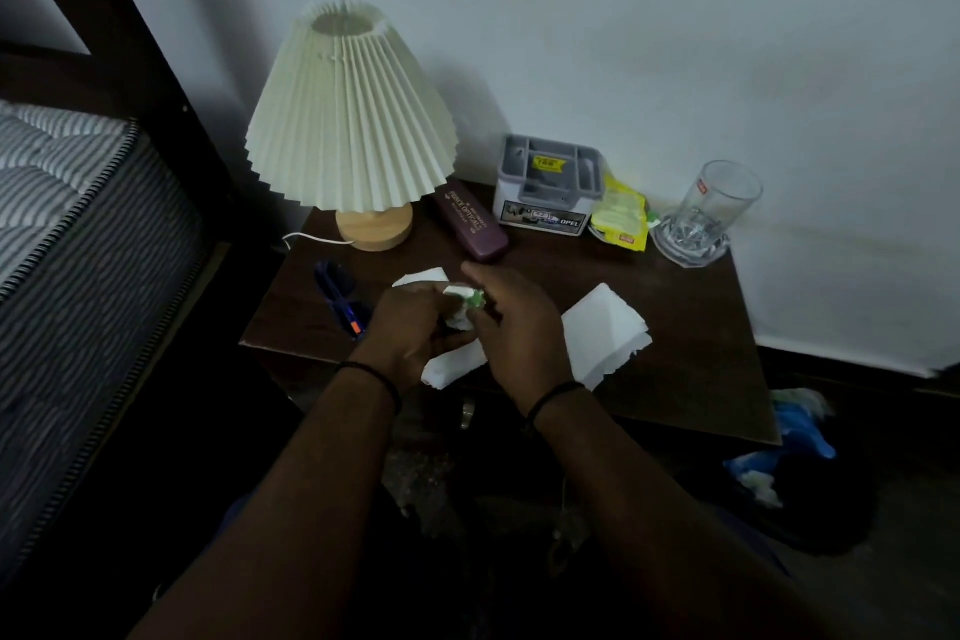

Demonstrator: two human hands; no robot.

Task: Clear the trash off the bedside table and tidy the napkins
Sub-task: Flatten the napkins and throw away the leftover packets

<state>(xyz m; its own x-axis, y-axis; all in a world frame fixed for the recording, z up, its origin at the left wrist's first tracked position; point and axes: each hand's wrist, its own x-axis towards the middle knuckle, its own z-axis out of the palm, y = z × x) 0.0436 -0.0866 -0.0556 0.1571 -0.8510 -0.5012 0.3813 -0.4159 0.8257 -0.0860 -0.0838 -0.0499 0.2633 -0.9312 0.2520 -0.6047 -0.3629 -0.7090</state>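
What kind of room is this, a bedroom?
Most likely a bedroom. A striped mattress in a dark frame sits beside a small wooden bedside table, which holds a pleated lamp, a glasses case and a drinking glass.

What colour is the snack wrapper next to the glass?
Yellow, with some green, seen in the head view: wrapper beside the glass.

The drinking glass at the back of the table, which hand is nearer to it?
Right. The right hand is at the table's middle, left of the glass and nearer the front; the left hand is farther left.
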